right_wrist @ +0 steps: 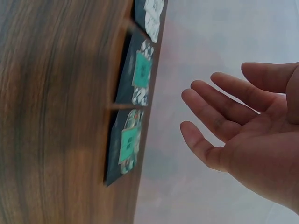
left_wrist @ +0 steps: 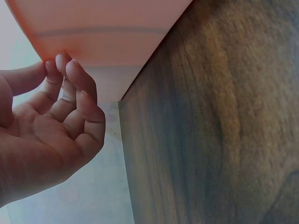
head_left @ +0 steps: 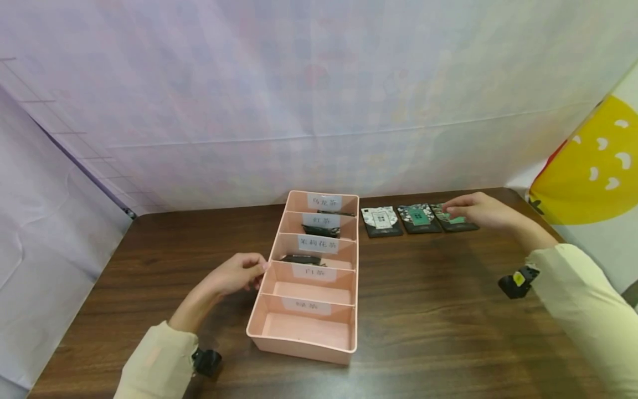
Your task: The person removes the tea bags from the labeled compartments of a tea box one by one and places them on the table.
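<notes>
A pink divided box (head_left: 303, 347) stands on the table, with paper labels on its compartments. Dark tea sachets lie in its three far compartments, among them one sachet (head_left: 301, 259) in the middle one. My left hand (head_left: 234, 274) pinches the box's left rim, thumb and fingertips meeting at the edge in the left wrist view. Over at the right, my right hand (head_left: 480, 210) hovers above a green-labelled tea sachet (right_wrist: 126, 145), partly covering it in the head view; its fingers are loosely spread and hold nothing. Left of that sachet lie another green-labelled sachet (head_left: 420, 218) and a white-topped sachet (head_left: 381, 220).
The brown wooden table (head_left: 423, 321) ends at a pale curtain (head_left: 319, 100) behind the box and sachets. A yellow printed shape (head_left: 588, 166) shows at the right. Black cameras are strapped to both wrists.
</notes>
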Demonstrator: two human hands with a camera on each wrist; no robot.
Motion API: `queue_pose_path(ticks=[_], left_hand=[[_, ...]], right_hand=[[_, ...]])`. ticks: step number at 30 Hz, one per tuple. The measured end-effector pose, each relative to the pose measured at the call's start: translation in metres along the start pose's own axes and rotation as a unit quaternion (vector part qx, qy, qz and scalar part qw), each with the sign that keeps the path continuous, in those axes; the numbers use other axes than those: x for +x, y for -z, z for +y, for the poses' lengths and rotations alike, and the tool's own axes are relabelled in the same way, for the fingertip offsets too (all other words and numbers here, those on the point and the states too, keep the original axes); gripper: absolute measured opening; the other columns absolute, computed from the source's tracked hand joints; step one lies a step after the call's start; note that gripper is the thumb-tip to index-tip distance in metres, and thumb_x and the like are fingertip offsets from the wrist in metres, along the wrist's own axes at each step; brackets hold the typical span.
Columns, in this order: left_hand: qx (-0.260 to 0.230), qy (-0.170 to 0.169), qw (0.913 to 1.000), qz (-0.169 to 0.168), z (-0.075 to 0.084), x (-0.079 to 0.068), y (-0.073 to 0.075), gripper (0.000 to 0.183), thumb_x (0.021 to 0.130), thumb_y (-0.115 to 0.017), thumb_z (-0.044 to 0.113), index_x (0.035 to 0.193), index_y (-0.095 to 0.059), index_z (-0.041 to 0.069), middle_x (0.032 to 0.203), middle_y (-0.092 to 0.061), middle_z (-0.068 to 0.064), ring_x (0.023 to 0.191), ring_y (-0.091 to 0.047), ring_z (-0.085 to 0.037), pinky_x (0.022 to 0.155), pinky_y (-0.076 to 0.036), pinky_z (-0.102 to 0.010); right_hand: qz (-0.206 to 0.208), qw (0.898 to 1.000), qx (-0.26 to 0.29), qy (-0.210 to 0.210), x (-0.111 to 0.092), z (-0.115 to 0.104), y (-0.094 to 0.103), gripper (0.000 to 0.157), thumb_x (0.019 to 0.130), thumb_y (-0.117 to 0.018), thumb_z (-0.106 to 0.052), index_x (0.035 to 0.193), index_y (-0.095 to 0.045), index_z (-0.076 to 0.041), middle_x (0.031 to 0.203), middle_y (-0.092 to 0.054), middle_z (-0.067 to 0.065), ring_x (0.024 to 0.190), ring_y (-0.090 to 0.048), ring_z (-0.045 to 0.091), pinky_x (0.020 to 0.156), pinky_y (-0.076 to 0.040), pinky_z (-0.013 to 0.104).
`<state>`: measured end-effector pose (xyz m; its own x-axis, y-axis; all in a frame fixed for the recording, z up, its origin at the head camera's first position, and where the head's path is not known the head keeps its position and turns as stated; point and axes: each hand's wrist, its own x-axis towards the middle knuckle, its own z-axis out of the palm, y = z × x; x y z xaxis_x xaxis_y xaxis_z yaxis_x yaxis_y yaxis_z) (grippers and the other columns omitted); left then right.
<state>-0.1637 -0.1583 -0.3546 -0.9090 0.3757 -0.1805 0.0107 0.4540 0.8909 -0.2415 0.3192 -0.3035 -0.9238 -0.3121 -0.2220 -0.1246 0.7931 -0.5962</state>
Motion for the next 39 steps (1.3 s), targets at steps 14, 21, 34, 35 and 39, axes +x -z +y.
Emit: queue_pose_path(ticks=[14,21,34,35,39], left_hand=[[-0.002,0.007,1.0,0.003,0.0,0.0,-0.001,0.018,0.093,-0.047,0.009,0.084,-0.052,-0.005,0.065,-0.05,-0.004,0.06,-0.049,-0.014,0.053,-0.036,-0.027],[0.002,0.011,0.9999,0.004,-0.001,0.0,-0.001,0.018,0.093,-0.047,0.009,0.084,-0.053,-0.005,0.064,-0.05,-0.004,0.06,-0.05,-0.014,0.054,-0.036,-0.027],[0.003,0.011,0.9999,0.008,-0.001,0.0,-0.001,0.018,0.093,-0.047,0.009,0.082,-0.053,-0.003,0.064,-0.05,-0.004,0.06,-0.05,-0.014,0.054,-0.037,-0.027],[0.003,0.01,0.9999,0.007,-0.001,0.0,-0.001,0.018,0.093,-0.047,0.009,0.082,-0.053,-0.003,0.064,-0.05,-0.004,0.06,-0.05,-0.014,0.054,-0.036,-0.027],[0.002,0.005,1.0,0.006,-0.002,0.0,-0.001,0.018,0.093,-0.047,0.01,0.082,-0.053,-0.003,0.064,-0.05,-0.003,0.06,-0.05,-0.014,0.054,-0.037,-0.027]], right_hand=[[0.012,0.997,-0.045,0.062,-0.003,-0.035,-0.008,0.039,0.097,-0.042,-0.024,0.125,-0.05,0.003,0.118,-0.055,0.022,0.107,-0.051,0.039,0.084,-0.041,0.051],[0.011,0.996,-0.043,0.078,-0.003,-0.048,-0.011,0.037,0.097,-0.042,-0.023,0.125,-0.052,0.001,0.115,-0.058,0.018,0.102,-0.054,0.032,0.08,-0.045,0.047],[0.004,0.994,-0.016,0.104,-0.007,-0.071,-0.02,0.035,0.097,-0.043,-0.021,0.123,-0.053,0.0,0.12,-0.055,0.019,0.101,-0.056,0.029,0.081,-0.043,0.047],[0.003,0.994,-0.015,0.106,-0.007,-0.073,-0.021,0.035,0.097,-0.043,-0.021,0.123,-0.053,-0.001,0.12,-0.055,0.019,0.101,-0.056,0.029,0.081,-0.043,0.046],[0.001,0.993,-0.01,0.118,-0.006,-0.081,-0.026,0.033,0.097,-0.043,-0.02,0.123,-0.054,-0.002,0.12,-0.055,0.018,0.1,-0.056,0.028,0.075,-0.044,0.042]])
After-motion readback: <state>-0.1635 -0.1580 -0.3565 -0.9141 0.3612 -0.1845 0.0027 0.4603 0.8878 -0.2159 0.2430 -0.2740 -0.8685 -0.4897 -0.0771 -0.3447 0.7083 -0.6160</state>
